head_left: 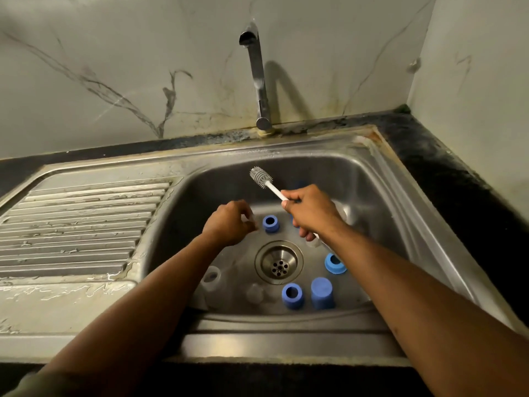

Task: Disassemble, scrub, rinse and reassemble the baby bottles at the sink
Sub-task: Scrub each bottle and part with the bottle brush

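Observation:
My right hand (310,213) grips the white handle of a bottle brush (261,177), whose grey bristle head points up and to the left over the sink basin (200,196). My left hand (230,222) pinches a small clear piece, probably a teat, just left of a blue collar ring (270,223). Two more blue rings (292,295) (333,263) and a blue cap (322,292) lie around the drain (279,262). Clear bottle parts (211,277) (254,293) rest at the basin's front left. A clear bottle (342,214) lies partly hidden behind my right hand.
The tap (257,78) stands behind the basin and no water runs from it. A wet ribbed draining board (77,224) extends to the left. Dark counter (446,173) borders the sink on the right, next to the wall corner.

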